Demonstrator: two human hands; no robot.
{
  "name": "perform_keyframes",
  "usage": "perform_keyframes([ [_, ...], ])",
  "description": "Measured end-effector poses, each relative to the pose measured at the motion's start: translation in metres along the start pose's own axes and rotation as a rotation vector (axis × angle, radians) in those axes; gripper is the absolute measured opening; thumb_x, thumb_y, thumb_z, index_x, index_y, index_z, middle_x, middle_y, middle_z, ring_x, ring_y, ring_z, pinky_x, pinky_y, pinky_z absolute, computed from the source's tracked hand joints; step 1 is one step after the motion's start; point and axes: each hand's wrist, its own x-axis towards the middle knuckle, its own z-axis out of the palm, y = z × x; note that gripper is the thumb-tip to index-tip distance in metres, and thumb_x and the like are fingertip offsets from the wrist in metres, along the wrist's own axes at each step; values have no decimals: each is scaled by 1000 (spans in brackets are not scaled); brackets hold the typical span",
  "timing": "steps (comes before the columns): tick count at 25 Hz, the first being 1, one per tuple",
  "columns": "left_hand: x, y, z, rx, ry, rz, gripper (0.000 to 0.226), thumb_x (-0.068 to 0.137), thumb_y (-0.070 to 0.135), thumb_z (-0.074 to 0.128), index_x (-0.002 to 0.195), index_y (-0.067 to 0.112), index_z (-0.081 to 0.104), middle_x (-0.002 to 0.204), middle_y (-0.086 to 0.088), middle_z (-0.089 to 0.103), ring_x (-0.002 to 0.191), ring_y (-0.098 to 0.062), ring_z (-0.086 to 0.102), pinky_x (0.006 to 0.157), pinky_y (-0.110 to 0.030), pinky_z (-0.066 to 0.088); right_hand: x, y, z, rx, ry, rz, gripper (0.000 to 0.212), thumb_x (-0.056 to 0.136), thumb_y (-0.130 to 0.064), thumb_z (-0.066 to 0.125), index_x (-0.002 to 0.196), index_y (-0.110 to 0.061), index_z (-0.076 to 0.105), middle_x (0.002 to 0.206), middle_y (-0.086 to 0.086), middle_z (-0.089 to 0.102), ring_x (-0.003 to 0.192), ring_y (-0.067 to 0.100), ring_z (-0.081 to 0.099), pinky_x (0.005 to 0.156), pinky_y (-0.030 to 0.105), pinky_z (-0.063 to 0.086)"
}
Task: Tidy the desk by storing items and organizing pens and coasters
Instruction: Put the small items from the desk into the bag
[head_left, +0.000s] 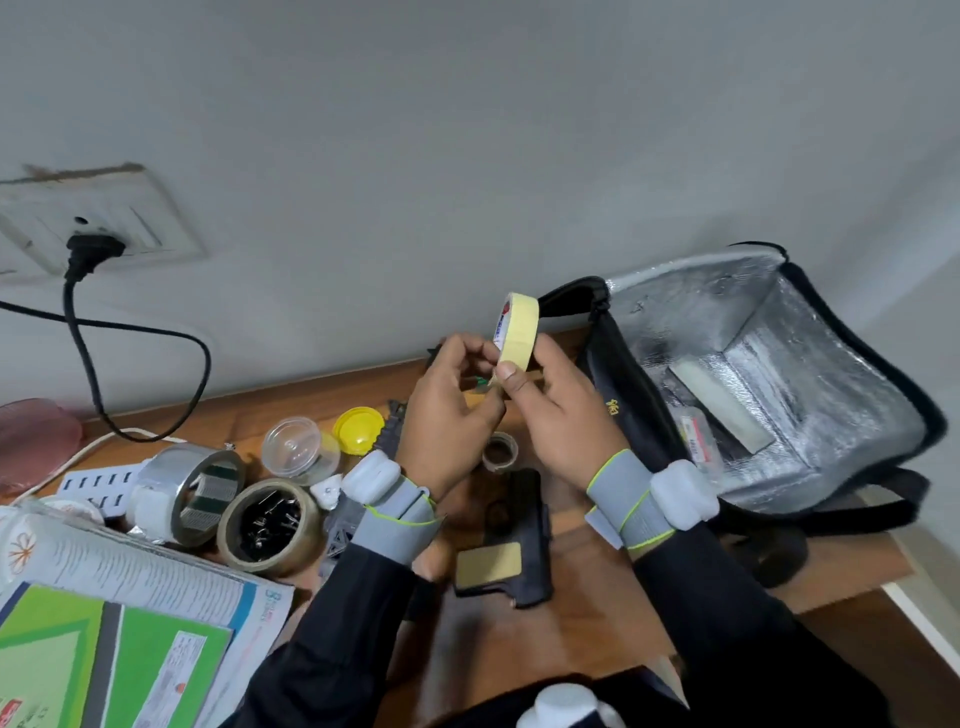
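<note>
A pale yellow roll of masking tape (517, 328) is held up above the wooden desk (519, 639), standing on edge. My right hand (556, 415) pinches its lower rim with thumb and fingers. My left hand (449, 415) grips the same rim from the left side, fingers curled. An open black bag with silver foil lining (810, 332) lies just right of my hands, with a white box and a small packet inside it.
On the desk left of my hands lie a silver tape roll (195, 493), a brown tape roll (270, 525) holding black clips, a clear lidded cup (296, 452), a yellow lid (358, 423) and a small tape roll (500, 451). A black wallet-like item (519, 540), books (104, 623) and a power strip (98, 486) also lie here.
</note>
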Motion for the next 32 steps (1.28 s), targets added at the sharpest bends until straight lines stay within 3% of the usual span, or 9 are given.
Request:
perform_keyframes([
  [4, 10, 33, 37, -53, 9, 148, 15, 87, 11, 65, 95, 20, 58, 96, -4, 59, 92, -17, 63, 86, -34, 53, -14, -11, -47, -9, 159, -97, 26, 93, -43, 49, 107, -22, 56, 97, -4, 65, 93, 21, 62, 82, 46, 49],
  [6, 18, 49, 64, 5, -45, 232, 13, 88, 12, 61, 100, 16, 58, 100, -4, 61, 95, -15, 62, 85, -27, 49, -20, -6, -78, -77, 245, -102, 24, 94, -43, 49, 107, -24, 56, 99, -4, 65, 95, 22, 62, 81, 46, 50],
  [10, 24, 57, 97, 241, -174, 342, 30, 87, 12, 55, 117, 17, 59, 113, 5, 62, 109, -14, 56, 93, -31, 44, -39, 29, -134, -367, 321, -32, 27, 95, -41, 50, 116, -27, 59, 107, -3, 62, 97, 23, 60, 81, 39, 49],
  [13, 20, 37, 91, 254, -92, 224, 37, 85, 15, 55, 121, 20, 58, 117, 8, 62, 112, -14, 56, 97, -29, 42, -48, 59, -151, -573, 176, 149, 29, 94, -36, 53, 121, -28, 59, 117, -1, 59, 103, 25, 58, 81, 34, 46],
  [17, 9, -13, 59, 393, 15, -3, 38, 86, 13, 58, 124, 15, 55, 120, -3, 62, 114, -24, 57, 97, -37, 44, -50, 71, -144, -539, 30, 257, 31, 93, -37, 52, 124, -34, 55, 126, -5, 56, 103, 23, 60, 87, 35, 47],
  [20, -9, -43, 32, 513, 72, -209, 41, 86, 9, 61, 125, 13, 54, 121, -9, 62, 115, -29, 56, 95, -44, 47, -43, 65, -135, -501, 63, 185, 25, 92, -38, 52, 116, -35, 59, 120, -10, 57, 94, 18, 62, 86, 37, 49],
  [25, -36, -53, -10, 563, 176, -332, 39, 85, 13, 63, 124, 13, 55, 112, -7, 68, 106, -31, 61, 86, -42, 50, -23, 23, -103, -387, 121, -116, 17, 91, -32, 56, 105, -32, 65, 104, -15, 59, 93, 11, 59, 78, 33, 48],
  [29, -57, -60, -40, 664, 111, -390, 44, 85, 20, 65, 127, 16, 54, 115, -11, 67, 111, -35, 58, 88, -44, 49, -10, -1, -53, -333, 10, -250, 15, 89, -27, 60, 101, -28, 67, 101, -15, 60, 89, 8, 57, 79, 30, 47],
  [32, -70, -64, -51, 687, 28, -354, 47, 82, 21, 67, 128, 18, 57, 121, -8, 65, 116, -31, 55, 96, -40, 45, -4, 7, -17, -399, -125, -193, 18, 89, -32, 58, 105, -30, 65, 111, -11, 60, 99, 18, 59, 82, 35, 48],
])
